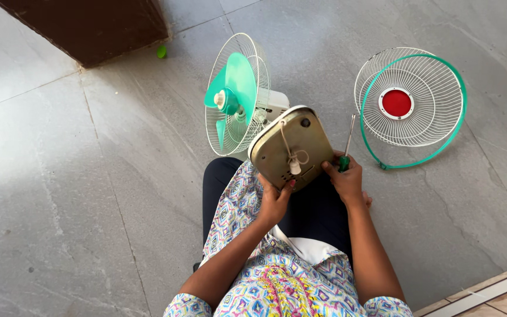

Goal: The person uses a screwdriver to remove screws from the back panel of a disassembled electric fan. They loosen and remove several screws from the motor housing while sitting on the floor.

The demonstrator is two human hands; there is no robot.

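The front guard (411,104) already lies off on the floor (89,176); the fan (239,97) rests on the lap. The left hand (274,199) grips its upturned base (291,147), and the right hand (346,179) holds a screwdriver (347,144) beside it.

Table fan (247,100) with teal blades, tipped with the underside of its base up: one; detached wire fan guard (409,105) with teal rim and red centre disc: one; green-handled screwdriver (347,144): one; small green object (161,51) on floor: one.

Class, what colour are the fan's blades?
The fan blades are turquoise green, best seen in the head view.
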